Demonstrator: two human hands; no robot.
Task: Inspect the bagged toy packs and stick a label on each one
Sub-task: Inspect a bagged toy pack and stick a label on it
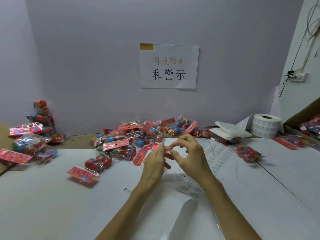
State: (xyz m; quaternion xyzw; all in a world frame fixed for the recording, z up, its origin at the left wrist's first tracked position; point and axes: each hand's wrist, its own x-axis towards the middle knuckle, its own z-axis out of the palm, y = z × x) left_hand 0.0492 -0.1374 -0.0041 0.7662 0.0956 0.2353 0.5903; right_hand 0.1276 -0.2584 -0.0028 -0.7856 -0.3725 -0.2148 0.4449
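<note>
Over the white table [52, 196], the left hand [153, 163] is gripping a clear-bagged toy pack with red flowered header [142, 154]; the right hand [190, 155] is pinching its top edge between thumb and forefinger.

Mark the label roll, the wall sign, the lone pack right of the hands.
label roll [264, 129], head view, printed side wall.
wall sign [168, 67], head view, middle of the sheet.
lone pack [247, 153], head view, red balls inside.

Left hand [154, 163] is covering most of the toy pack [141, 155] behind it. The pinched label [168, 148] is blurring out. Label sheet [218, 155] print is showing too small to read. Cardboard box [304, 116] is running off the right edge.
</note>
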